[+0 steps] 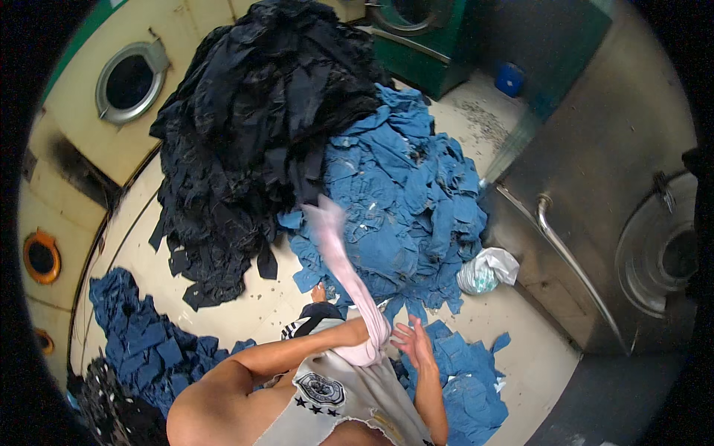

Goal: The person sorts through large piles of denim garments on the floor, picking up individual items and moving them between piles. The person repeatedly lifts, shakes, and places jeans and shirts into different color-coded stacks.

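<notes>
My left hand (pixel 354 334) is closed around a long pale pink cloth (pixel 346 275). The cloth's far end is lifted in front of me and blurred, over the blue garments; its near part is bunched at my waist. Just to the right of the bunched part, my right hand (pixel 414 342) is raised, fingers spread and holding nothing. Straight ahead lies a heap of blue garments (pixel 394 215). A smaller lot of blue garments (pixel 467 390) is on the floor by my right forearm.
A tall black garment pile (pixel 260 111) stands at far left, with dark blue garments (pixel 149 349) nearer. A white plastic bag (pixel 489 270) sits right of the blue heap. Cream machines (pixel 78 178) with round doors line the left; a metal machine (pixel 587 163) with a bent pipe (pixel 569 264) stands right.
</notes>
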`<state>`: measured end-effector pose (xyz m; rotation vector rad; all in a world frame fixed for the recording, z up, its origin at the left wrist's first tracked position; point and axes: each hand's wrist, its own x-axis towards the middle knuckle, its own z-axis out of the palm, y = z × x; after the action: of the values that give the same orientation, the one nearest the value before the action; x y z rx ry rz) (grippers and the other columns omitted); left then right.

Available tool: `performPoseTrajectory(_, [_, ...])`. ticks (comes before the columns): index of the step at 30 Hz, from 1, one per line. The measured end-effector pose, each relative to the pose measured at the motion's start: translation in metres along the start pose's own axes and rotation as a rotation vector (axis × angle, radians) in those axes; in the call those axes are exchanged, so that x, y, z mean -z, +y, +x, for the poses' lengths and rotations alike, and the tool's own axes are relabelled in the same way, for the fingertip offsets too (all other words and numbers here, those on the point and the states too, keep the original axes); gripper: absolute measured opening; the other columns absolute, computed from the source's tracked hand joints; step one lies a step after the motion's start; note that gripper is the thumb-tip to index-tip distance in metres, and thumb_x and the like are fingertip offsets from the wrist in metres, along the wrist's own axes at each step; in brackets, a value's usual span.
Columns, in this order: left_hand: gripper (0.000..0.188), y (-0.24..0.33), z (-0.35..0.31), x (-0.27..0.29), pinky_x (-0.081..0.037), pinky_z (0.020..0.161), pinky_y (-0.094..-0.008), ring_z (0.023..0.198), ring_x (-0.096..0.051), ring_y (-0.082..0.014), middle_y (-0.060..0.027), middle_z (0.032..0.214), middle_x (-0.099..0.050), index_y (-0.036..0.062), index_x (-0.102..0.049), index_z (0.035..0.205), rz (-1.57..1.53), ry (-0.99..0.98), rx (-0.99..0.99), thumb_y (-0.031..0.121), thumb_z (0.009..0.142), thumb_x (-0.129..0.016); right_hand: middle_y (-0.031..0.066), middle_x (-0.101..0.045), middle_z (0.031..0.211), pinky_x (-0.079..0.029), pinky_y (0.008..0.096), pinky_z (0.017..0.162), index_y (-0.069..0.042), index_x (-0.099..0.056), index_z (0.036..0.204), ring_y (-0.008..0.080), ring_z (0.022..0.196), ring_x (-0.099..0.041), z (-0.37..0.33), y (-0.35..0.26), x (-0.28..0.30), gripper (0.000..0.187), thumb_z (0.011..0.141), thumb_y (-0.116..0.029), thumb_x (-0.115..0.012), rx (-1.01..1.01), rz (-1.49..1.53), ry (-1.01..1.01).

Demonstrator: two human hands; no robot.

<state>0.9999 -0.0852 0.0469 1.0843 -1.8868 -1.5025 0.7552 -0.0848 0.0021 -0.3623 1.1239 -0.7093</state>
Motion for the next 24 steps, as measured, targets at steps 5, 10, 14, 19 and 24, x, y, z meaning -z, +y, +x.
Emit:
performPoseTrajectory(5, [0.049, 0.037, -0.008, 0.014, -0.049, 0.092, -0.0466, 0.103, -0.062, -0.0471, -0.0291, 0.111, -0.065, -0.0058, -0.049, 0.129, 0.204, -0.202, 0.343, 0.031, 0.096, -0.05, 0.0304, -0.056, 0.122, -0.046, 0.0577, 0.099, 0.006, -0.037, 0.136, 0.0442, 0.117, -0.056, 0.089, 0.017, 0.017, 0.087, 0.092, -0.068, -0.047, -0.231, 0.413, -0.038])
performPoseTrajectory(10, [0.047, 0.075, 0.039, 0.015, -0.052, 0.09, -0.0447, 0.105, -0.066, -0.0352, -0.0264, 0.113, -0.065, -0.0026, -0.049, 0.133, -0.086, -0.152, 0.109, 0.021, 0.093, -0.052, 0.0128, -0.064, 0.098, -0.054, 0.0425, 0.075, 0.001, -0.061, 0.109, 0.029, 0.083, -0.062, 0.072, -0.084, 0.075, 0.053, 0.093, -0.049, -0.055, 0.487, 0.474, 0.307])
performPoseTrajectory(14, [0.036, 0.158, 0.085, 0.03, -0.05, 0.086, -0.0357, 0.098, -0.065, -0.0206, -0.0149, 0.106, -0.067, 0.0018, -0.053, 0.128, -0.517, -0.272, -0.33, 0.015, 0.096, -0.053, 0.0145, -0.067, 0.096, -0.057, 0.0434, 0.072, -0.001, -0.064, 0.101, 0.0307, 0.081, -0.066, -0.091, -0.21, 0.013, 0.041, 0.094, -0.04, -0.054, 1.145, 0.125, 0.134])
performPoseTrajectory(19, [0.041, 0.199, 0.08, 0.083, -0.038, 0.092, -0.0415, 0.108, -0.052, -0.0262, -0.0156, 0.115, -0.057, -0.0004, -0.051, 0.131, -0.599, -0.87, -0.716, 0.019, 0.095, -0.055, 0.0166, -0.07, 0.095, -0.062, 0.0445, 0.069, -0.003, -0.068, 0.091, 0.0328, 0.078, -0.071, -0.263, -0.283, -0.195, 0.03, 0.096, -0.03, -0.054, 1.521, -0.557, -1.102])
performPoseTrajectory(24, [0.035, 0.123, 0.052, 0.155, -0.048, 0.088, -0.0371, 0.107, -0.059, -0.0214, -0.0167, 0.114, -0.064, -0.0028, -0.06, 0.121, -0.782, -0.73, -0.705, 0.008, 0.087, -0.061, 0.0257, -0.066, 0.112, -0.056, 0.0532, 0.084, 0.004, -0.066, 0.109, 0.0418, 0.1, -0.066, -0.192, -0.302, -0.317, 0.034, 0.094, -0.025, -0.054, 0.929, -1.26, -1.431])
